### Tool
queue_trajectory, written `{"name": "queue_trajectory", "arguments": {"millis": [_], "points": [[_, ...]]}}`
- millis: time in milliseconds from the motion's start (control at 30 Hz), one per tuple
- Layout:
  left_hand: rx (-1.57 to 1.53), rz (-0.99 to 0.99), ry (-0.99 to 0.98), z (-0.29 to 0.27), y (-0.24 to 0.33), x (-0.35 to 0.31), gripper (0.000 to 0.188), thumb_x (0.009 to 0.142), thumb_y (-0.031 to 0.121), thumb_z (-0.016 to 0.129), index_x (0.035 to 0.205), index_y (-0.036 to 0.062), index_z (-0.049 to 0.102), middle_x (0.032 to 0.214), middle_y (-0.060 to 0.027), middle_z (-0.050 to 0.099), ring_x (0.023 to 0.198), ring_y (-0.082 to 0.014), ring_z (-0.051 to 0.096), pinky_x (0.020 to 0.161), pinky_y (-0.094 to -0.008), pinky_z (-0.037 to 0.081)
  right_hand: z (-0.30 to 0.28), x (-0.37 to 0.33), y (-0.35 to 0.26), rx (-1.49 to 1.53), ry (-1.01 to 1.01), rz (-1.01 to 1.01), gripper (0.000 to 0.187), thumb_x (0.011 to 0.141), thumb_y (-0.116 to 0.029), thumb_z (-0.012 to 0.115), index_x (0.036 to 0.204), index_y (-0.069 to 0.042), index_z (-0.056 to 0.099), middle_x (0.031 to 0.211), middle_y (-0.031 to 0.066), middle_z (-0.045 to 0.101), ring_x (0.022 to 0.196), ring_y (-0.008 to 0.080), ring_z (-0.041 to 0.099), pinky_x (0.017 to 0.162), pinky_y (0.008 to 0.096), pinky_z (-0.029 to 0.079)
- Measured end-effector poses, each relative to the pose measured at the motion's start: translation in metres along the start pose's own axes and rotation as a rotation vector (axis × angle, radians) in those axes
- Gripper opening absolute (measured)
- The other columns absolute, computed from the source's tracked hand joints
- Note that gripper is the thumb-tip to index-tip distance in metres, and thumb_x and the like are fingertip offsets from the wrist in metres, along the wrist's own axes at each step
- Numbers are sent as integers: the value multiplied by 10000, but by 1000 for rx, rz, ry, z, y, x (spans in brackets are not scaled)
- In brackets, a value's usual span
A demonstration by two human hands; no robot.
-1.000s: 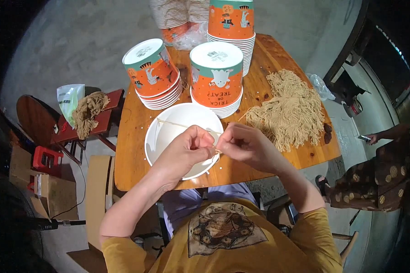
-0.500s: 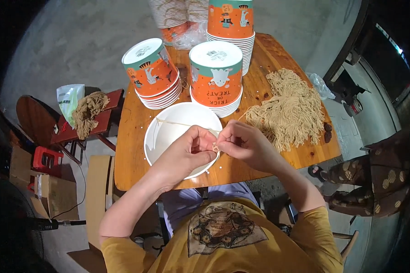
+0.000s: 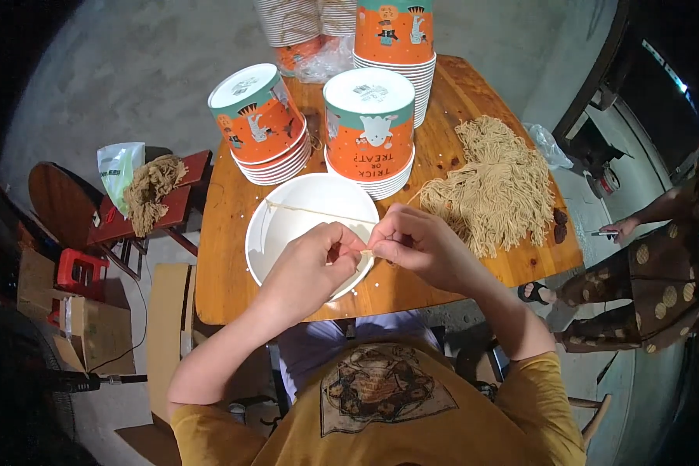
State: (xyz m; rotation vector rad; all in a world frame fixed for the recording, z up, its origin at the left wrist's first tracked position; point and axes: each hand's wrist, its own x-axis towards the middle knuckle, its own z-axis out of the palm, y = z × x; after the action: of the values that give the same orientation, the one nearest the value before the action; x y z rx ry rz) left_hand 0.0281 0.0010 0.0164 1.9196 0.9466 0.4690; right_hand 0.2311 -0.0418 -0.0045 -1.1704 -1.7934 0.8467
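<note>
My left hand [image 3: 311,268] and my right hand [image 3: 415,245] meet over the near right rim of a white round bowl [image 3: 307,193]. Both pinch a beige cord [image 3: 314,210], which stretches from the bowl's far left rim to my fingers. A small pale bit, perhaps a loop or knot, shows between the fingertips. Fingers hide the rest of it. Right of my right hand lies a heap of beige cords [image 3: 509,186], with a strand trailing toward the bowl.
Upside-down stacks of orange paper buckets [image 3: 369,144] stand behind the bowl on the wooden table [image 3: 225,264]. Two dark brown lumps [image 3: 560,225] lie at the right edge. A red stool [image 3: 175,202] holds more cord at left. Another person's hand [image 3: 625,227] holds something thin at right.
My fingers have shifted slightly on the cord, and the pale bit between them is more covered. At right, the other person's hand with a thin object has come into view.
</note>
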Motion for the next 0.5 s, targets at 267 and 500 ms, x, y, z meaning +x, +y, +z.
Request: {"name": "queue_trajectory", "arguments": {"millis": [267, 500], "points": [[-52, -5, 0, 1, -4, 1, 149, 842, 88, 555, 941, -2, 620, 868, -64, 564, 748, -116, 520, 716, -262, 447, -2, -1, -1, 128, -61, 79, 88, 900, -128, 585, 892, -42, 598, 839, 1, 520, 746, 90, 487, 676, 243, 401], [-160, -56, -22, 3, -1, -2, 130, 852, 98, 570, 928, -1, 607, 795, -15, 555, 706, -81, 493, 678, -240, 441, -4, -1, 5, 321, -167, 202, 107, 938, -146, 548, 938, -42, 576, 861, -30, 498, 758, 66, 455, 695, 225, 382]]}}
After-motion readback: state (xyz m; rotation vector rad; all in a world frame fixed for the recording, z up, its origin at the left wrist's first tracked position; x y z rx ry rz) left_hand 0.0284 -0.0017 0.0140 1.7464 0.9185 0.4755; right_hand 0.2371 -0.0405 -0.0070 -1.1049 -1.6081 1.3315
